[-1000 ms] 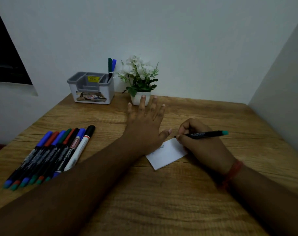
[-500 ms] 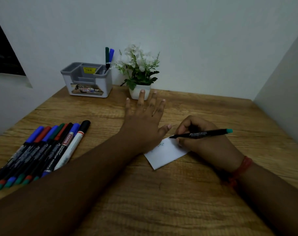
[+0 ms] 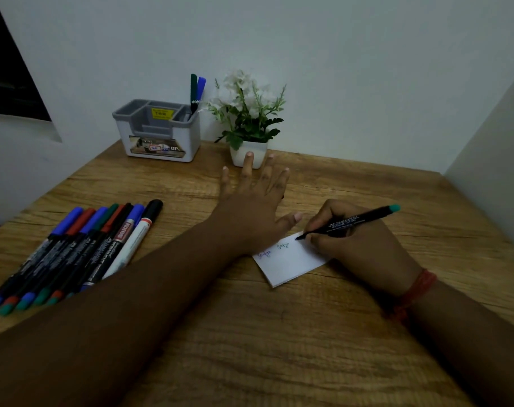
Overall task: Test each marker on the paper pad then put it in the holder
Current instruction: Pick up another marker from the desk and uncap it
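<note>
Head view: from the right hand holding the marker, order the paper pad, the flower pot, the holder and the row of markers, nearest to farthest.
From the right hand:
1. Paper pad, touching it, just to its left.
2. Flower pot, at the back of the table, beyond the left hand.
3 and 4. Holder, back left by the wall, and row of markers, far left; too close to call.

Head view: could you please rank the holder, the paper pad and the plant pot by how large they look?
1. holder
2. paper pad, though it lies nearer the camera and hands hide part of it
3. plant pot
</note>
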A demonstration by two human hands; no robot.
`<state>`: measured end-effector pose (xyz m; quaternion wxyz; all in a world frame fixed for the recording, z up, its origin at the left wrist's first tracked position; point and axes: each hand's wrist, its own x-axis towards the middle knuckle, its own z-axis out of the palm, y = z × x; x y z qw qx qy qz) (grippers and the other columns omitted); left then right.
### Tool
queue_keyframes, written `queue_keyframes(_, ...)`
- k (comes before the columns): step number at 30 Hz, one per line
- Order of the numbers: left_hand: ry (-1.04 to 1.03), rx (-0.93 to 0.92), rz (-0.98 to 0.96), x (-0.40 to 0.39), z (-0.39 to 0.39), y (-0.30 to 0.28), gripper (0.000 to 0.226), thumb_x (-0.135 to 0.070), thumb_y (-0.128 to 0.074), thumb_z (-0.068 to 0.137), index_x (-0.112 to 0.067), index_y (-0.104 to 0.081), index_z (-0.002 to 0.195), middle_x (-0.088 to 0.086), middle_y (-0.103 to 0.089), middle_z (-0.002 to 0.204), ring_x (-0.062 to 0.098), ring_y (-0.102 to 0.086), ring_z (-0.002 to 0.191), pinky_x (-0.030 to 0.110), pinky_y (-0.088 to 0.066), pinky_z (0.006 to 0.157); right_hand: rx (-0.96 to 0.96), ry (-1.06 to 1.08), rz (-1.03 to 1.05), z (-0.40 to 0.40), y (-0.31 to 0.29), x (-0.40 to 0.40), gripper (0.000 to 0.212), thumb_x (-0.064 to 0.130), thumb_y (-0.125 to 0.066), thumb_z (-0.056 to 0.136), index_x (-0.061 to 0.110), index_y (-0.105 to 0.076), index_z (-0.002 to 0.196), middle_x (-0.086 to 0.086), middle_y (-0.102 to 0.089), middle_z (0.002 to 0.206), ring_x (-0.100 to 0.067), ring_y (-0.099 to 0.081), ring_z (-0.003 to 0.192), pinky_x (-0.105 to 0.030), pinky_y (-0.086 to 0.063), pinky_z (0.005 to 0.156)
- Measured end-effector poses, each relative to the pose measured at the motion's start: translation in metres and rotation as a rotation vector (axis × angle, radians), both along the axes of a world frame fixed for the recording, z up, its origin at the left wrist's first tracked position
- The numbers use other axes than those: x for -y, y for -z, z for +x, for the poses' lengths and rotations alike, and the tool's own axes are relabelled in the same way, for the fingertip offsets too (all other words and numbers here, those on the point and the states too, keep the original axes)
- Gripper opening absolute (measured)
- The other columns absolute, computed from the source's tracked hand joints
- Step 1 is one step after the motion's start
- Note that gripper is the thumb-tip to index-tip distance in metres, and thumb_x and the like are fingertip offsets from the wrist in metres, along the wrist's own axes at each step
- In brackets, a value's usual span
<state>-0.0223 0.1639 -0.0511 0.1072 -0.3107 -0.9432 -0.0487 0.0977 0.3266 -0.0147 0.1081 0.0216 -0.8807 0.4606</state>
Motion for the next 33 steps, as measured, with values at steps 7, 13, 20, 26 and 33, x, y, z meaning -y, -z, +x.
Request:
queue_keyframes(7,0.008,-0.044,-0.015,-0.0005,-0.0002,0.0015,0.092,-0.08,0.0,0.08,-0.03,0.016,0.154,0.002,0.029,0.161,0.033,0.031,0.145,0.068,0.01,0.113,0.011,-0.015,-0.008,0.0001,0.0001,-0.0007,0.008,0.003,-0.075,0.082,0.011,-0.072,0.079,0.004,-0.071,0.082,-0.014,-0.065,0.081,-0.021,-0.051,0.066)
queue_keyframes(13,0.009,-0.1,-0.021,-0.0009,0.0014,0.0011,0.093,-0.08,0.003,0.078,-0.029,0.015,0.155,0.003,0.027,0.162,0.033,0.03,0.146,0.069,0.008,0.113,0.021,-0.004,0.001,-0.0004,-0.0004,-0.0021,0.008,0.007,-0.076,0.082,0.013,-0.072,0.08,0.005,-0.072,0.084,-0.01,-0.066,0.083,-0.023,-0.052,0.07)
queue_keyframes(20,0.006,-0.112,-0.011,-0.0003,0.0025,0.0001,0.093,-0.079,0.002,0.079,-0.028,0.013,0.155,0.004,0.026,0.162,0.034,0.03,0.146,0.069,0.007,0.113,0.035,0.023,0.011,-0.0009,-0.0014,-0.002,0.008,0.009,-0.075,0.082,0.014,-0.07,0.079,0.004,-0.072,0.085,-0.01,-0.066,0.083,-0.032,-0.054,0.074)
queue_keyframes(26,0.006,-0.14,-0.005,-0.0004,0.0019,0.0018,0.091,-0.079,-0.001,0.081,-0.027,0.013,0.155,0.005,0.025,0.163,0.034,0.029,0.146,0.07,0.005,0.113,0.026,0.034,0.002,-0.0017,-0.0019,-0.002,0.009,0.007,-0.075,0.082,0.012,-0.068,0.077,0.001,-0.071,0.084,-0.014,-0.066,0.083,-0.032,-0.054,0.071)
queue_keyframes(33,-0.002,-0.141,-0.011,-0.0006,0.0027,0.0015,0.09,-0.078,-0.002,0.082,-0.028,0.014,0.155,0.004,0.027,0.162,0.034,0.03,0.146,0.07,0.004,0.113,0.006,0.008,0.054,-0.0044,-0.0028,-0.0028,0.007,0.006,-0.074,0.082,0.01,-0.07,0.078,0.002,-0.069,0.081,-0.013,-0.064,0.079,-0.03,-0.052,0.068)
